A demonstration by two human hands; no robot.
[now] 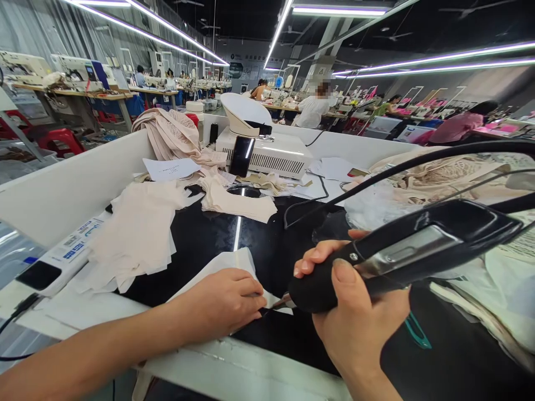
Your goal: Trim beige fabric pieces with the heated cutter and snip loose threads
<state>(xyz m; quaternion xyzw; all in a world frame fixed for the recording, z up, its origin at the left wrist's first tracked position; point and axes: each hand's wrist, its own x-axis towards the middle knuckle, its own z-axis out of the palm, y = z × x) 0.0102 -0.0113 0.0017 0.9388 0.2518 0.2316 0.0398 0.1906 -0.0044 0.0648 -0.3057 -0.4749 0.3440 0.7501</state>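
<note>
My right hand [355,317] is wrapped around a thick black corded hand tool [401,250] with a metal panel on its side. Its narrow metal tip [285,302] points left and meets the edge of a white fabric piece [234,260] on the black tabletop. Fingers bent and pressed together, my left hand [228,301] grips that same piece at its near edge, right beside the tip. The left thumb is mostly hidden. Beyond the hands lies a stack of cream cut fabric pieces [238,203]. A larger pile of pale pieces [136,228] is at the left.
A vented white box [267,150] stands at the back, with a phone [242,156] leaning on it. The tool's black cable [401,164] arcs across the right. Beige garments [443,172] are heaped there. A teal clip-like item [417,331] lies near my right wrist.
</note>
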